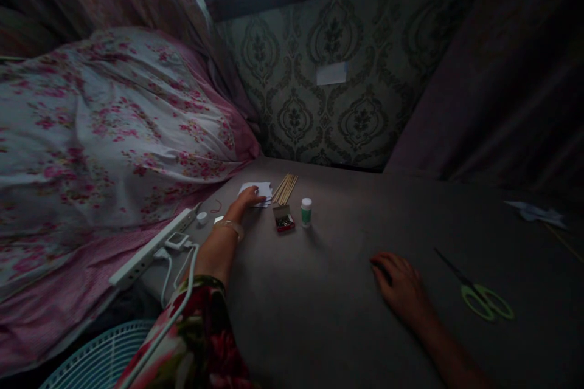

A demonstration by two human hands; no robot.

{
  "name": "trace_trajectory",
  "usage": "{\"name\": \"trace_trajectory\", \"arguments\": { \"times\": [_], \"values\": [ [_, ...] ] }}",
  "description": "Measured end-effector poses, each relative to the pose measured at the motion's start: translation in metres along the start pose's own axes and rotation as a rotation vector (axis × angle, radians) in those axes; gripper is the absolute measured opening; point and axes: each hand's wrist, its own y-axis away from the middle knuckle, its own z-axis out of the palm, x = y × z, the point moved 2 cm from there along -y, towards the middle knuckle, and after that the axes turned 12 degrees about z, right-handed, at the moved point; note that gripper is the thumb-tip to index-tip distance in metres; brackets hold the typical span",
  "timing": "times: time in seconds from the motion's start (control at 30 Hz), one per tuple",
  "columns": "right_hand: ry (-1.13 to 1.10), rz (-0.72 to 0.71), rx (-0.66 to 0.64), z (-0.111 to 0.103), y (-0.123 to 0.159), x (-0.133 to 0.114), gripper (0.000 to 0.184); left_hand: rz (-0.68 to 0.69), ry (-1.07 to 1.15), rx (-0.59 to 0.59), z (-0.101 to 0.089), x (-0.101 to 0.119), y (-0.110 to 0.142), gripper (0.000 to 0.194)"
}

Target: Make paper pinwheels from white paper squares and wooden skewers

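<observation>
My left hand (247, 197) reaches to the far side of the table and rests on a small pile of white paper pieces (264, 188), thumb apart from the fingers. Right beside the pile lies a bundle of thin wooden sticks (285, 188). Closer to me is a small opened box (285, 223) with small dark items inside, too small to name. A little bottle with a white cap and green label (306, 214) stands upright next to it. My right hand (399, 282) lies on the table, fingers loosely bent and holding nothing. Green-handled scissors (477, 295) lie to its right.
A white power strip (152, 249) with plugs and cables runs along the table's left edge, near a small white cap (201, 217). Below is a blue-green plastic basket (109, 355). Crumpled pale paper (538, 214) lies far right. Floral bedding (114, 115) borders the left.
</observation>
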Motion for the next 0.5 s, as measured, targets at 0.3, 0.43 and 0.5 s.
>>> {"name": "trace_trajectory", "arguments": {
  "times": [0.3,0.43,0.5],
  "values": [
    [0.005,0.002,-0.008,0.0024,-0.0004,0.0016,0.028,0.048,-0.008,-0.052,-0.0047,-0.0042,0.0060,0.046],
    [0.008,0.004,-0.004,0.0013,-0.0004,0.0001,0.028,0.059,0.000,-0.054,-0.0091,-0.0049,0.0085,0.042],
    [0.012,0.002,-0.003,0.0010,-0.0005,-0.0006,0.028,0.060,0.003,-0.051,-0.0102,-0.0049,0.0090,0.040]
  ]
}}
